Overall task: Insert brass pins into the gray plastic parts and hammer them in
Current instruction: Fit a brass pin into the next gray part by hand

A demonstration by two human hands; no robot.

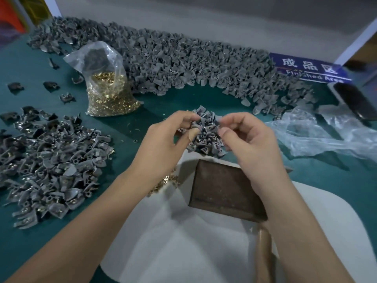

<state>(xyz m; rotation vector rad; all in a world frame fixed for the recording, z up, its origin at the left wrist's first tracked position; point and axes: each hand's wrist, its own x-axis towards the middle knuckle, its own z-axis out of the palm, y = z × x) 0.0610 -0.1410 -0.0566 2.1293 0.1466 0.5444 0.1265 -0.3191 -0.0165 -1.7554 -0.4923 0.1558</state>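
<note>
My left hand (169,139) and my right hand (244,137) are raised over a small heap of gray plastic parts (206,137) in the middle of the green table. My left fingers pinch a gray part at the heap's left edge. My right fingertips are curled together near the heap's right side; what they pinch is too small to tell. A rusty metal block (222,193) lies on a white cloth (173,231) below my hands. Loose brass pins (163,183) lie on the cloth under my left wrist. A wooden hammer handle (264,248) shows beneath my right forearm.
A plastic bag of brass pins (108,92) stands at the left. A long bank of gray parts (183,64) runs along the back. Another pile of parts (51,166) is at the left. Crumpled clear plastic (326,135), a blue sign (310,68) and a dark object (355,101) lie right.
</note>
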